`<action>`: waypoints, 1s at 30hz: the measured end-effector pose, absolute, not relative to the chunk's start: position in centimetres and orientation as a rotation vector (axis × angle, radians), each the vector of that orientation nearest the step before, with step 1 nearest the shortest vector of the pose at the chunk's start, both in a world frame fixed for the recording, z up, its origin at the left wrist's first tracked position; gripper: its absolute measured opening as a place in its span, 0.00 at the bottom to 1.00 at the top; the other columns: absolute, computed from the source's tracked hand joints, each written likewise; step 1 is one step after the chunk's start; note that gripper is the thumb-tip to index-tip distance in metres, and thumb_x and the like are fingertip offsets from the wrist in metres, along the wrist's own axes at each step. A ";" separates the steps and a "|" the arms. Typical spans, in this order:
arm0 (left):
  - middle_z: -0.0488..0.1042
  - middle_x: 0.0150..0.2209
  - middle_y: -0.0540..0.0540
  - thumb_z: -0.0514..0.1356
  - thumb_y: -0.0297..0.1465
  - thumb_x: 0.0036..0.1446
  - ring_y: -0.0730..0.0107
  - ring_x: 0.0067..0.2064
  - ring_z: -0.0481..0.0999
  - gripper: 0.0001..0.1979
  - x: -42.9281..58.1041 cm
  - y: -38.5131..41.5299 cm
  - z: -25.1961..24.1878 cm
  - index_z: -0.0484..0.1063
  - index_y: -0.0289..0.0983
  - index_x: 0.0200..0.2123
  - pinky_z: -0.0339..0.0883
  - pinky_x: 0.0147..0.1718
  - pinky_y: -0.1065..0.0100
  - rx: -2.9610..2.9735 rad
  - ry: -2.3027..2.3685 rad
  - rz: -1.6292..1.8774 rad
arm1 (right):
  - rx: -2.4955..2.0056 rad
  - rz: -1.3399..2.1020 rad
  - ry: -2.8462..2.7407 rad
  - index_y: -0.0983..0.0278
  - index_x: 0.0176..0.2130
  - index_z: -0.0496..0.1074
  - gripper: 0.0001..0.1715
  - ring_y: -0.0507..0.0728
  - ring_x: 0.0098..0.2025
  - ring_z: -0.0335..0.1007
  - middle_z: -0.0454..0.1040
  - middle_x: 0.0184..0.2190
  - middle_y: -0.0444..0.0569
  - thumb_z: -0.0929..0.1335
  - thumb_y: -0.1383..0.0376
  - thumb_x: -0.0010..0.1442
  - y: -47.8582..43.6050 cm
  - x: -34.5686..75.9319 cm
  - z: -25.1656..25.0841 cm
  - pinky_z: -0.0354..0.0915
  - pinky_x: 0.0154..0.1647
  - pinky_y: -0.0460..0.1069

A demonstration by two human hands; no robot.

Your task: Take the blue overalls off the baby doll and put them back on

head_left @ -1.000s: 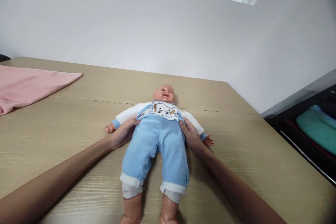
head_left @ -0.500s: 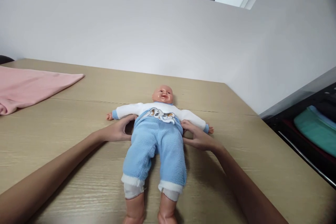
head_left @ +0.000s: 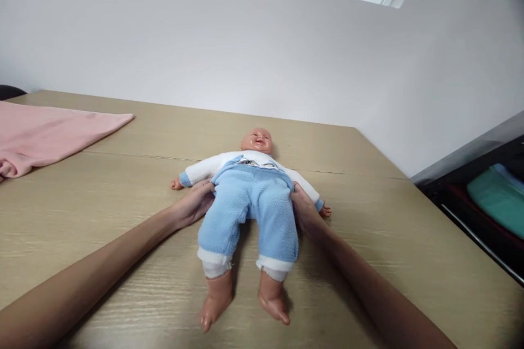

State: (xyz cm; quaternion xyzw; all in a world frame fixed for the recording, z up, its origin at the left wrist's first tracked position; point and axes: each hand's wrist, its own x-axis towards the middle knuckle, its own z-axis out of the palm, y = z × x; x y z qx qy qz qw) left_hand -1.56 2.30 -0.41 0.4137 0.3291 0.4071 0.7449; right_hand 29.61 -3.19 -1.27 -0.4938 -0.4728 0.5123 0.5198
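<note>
A baby doll (head_left: 256,140) lies on its back on the wooden table (head_left: 123,218), head away from me, bare feet towards me. It wears a white top and light blue fleece trousers (head_left: 251,210). My left hand (head_left: 195,203) grips the trousers' waistband at the doll's left-hand side. My right hand (head_left: 302,208) grips the waistband on the other side. The waistband sits high on the doll's chest and covers most of the picture on its top.
A pink cloth (head_left: 45,133) lies on the table at the far left. A white wall runs behind the table. At the right, past the table's edge, a dark rack (head_left: 483,212) holds a folded teal cloth (head_left: 497,199).
Both hands closed on the waistband and pulled the trousers up over the doll's chest. The doll slid a little away from me, so its feet now show.
</note>
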 end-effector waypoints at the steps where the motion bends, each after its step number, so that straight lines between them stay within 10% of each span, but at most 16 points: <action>1: 0.79 0.31 0.48 0.70 0.26 0.50 0.55 0.44 0.82 0.08 -1.4 2.3 -0.3 0.73 0.38 0.30 0.78 0.46 0.60 0.863 0.718 0.892 | -1.182 1.227 -1.130 0.55 0.52 0.74 0.22 0.64 0.48 0.80 0.84 0.44 0.47 0.71 0.57 0.58 -3.2 29.5 -1.2 0.75 0.53 0.58; 8: 0.72 0.25 0.54 0.68 0.22 0.46 0.67 0.30 0.74 0.08 -1.4 2.6 0.7 0.72 0.38 0.27 0.77 0.44 0.62 0.661 0.583 0.906 | -1.095 1.234 -1.043 0.57 0.50 0.79 0.24 0.66 0.62 0.77 0.86 0.49 0.48 0.74 0.53 0.55 -2.8 28.8 -0.4 0.70 0.68 0.61; 19: 0.84 0.58 0.40 0.72 0.40 0.65 0.47 0.69 0.74 0.17 -1.4 2.7 -0.5 0.83 0.39 0.53 0.60 0.72 0.52 0.897 0.495 0.917 | -1.047 1.380 -0.672 0.54 0.55 0.78 0.29 0.63 0.66 0.76 0.85 0.56 0.44 0.78 0.47 0.59 -3.6 27.9 -0.1 0.73 0.68 0.58; 30: 0.87 0.51 0.40 0.72 0.35 0.65 0.47 0.57 0.85 0.24 -1.6 2.5 0.8 0.76 0.38 0.62 0.78 0.61 0.53 0.512 0.618 0.912 | -1.004 1.569 -0.773 0.56 0.53 0.80 0.27 0.65 0.64 0.77 0.85 0.54 0.47 0.79 0.49 0.57 -3.7 27.5 0.2 0.71 0.68 0.59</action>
